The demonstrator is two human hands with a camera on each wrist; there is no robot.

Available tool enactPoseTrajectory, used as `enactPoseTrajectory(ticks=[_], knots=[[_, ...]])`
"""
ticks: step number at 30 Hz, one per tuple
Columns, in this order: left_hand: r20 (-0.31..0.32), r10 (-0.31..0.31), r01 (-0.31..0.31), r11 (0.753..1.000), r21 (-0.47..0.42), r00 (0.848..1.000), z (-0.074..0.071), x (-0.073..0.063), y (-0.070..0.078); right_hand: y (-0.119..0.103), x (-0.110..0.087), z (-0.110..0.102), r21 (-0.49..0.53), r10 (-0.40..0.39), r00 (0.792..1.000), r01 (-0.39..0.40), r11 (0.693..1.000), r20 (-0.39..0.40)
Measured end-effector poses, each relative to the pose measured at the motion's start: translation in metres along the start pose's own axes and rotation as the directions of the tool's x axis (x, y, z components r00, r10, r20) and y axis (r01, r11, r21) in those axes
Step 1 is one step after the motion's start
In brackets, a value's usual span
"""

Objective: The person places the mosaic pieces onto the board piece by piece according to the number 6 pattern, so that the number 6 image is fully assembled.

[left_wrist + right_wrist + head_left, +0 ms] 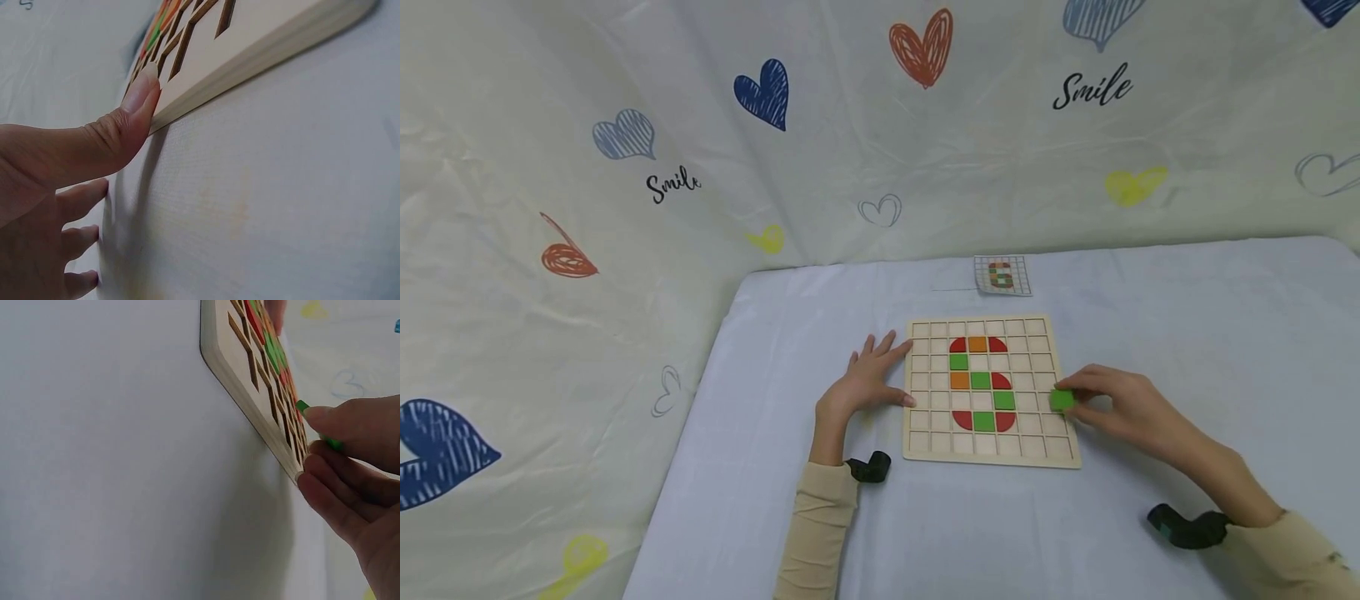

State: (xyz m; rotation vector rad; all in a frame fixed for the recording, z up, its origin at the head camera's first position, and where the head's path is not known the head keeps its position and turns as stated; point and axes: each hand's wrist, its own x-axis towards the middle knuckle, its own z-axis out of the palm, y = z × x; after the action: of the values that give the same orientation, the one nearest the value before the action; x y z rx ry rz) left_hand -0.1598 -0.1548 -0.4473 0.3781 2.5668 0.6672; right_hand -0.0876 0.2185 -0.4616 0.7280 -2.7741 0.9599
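Observation:
A wooden grid board (940, 446) lies flat on the table, with red quarter-round, orange square and green square tiles set in its middle squares in a figure like a 6 or S. My left hand (867, 379) spreads its fingers at the board's left edge; in the left wrist view the thumb (134, 106) touches that edge. Between thumb and fingers, my right hand (1120, 404) pinches a green square tile (1062, 401) over the board's right edge. The right wrist view shows the same green tile (302, 406) partly hidden by the thumb.
Behind the board lies a small printed card (1002, 276) showing a similar coloured figure on a grid. White cloth (737, 500) covers the table, and a curtain (835, 150) with hearts and lettering hangs behind and to the left. Black wrist devices (1189, 527) sit at both sleeves.

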Motion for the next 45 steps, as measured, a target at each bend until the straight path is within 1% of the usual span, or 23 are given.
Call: enactPoseTrajectory(ticks=[6,8,14,20,23,29,37,45], knots=[[0.001,-0.003,0.003,1.0,-0.017,1.0,0.0,0.0,0.001,-0.005,0.009,0.005,-0.002,0.031,0.999,-0.031,1.0,0.016],[0.0,-0.004,0.004,1.0,-0.02,1.0,0.0,-0.001,0.001,-0.007,0.012,0.006,0.012,0.035,0.999,-0.035,0.999,0.024],[0.0,-0.011,0.011,1.0,-0.01,1.0,0.0,0.0,0.001,-0.012,0.021,0.011,0.063,0.02,0.999,-0.023,0.998,0.051],[-0.001,-0.011,0.011,1.0,-0.008,1.0,-0.001,-0.001,0.001,-0.016,0.031,0.022,0.102,-0.041,0.998,0.035,0.994,0.052],[-0.002,-0.013,0.013,1.0,-0.008,1.0,-0.002,-0.001,0.001,-0.019,0.036,0.026,0.129,-0.045,0.996,0.035,0.991,0.076],[-0.004,0.001,-0.001,1.0,-0.008,1.0,-0.002,-0.001,0.0,-0.026,0.044,0.034,0.144,-0.052,0.991,0.034,0.989,0.121],[-0.007,-0.002,0.002,1.0,-0.011,1.0,-0.004,-0.003,0.002,-0.037,0.059,0.044,0.147,-0.105,0.987,0.087,0.985,0.12],[-0.001,0.0,0.0,1.0,-0.011,1.0,-0.002,-0.001,0.0,-0.046,0.07,0.057,0.179,-0.084,0.976,0.048,0.983,0.199]])
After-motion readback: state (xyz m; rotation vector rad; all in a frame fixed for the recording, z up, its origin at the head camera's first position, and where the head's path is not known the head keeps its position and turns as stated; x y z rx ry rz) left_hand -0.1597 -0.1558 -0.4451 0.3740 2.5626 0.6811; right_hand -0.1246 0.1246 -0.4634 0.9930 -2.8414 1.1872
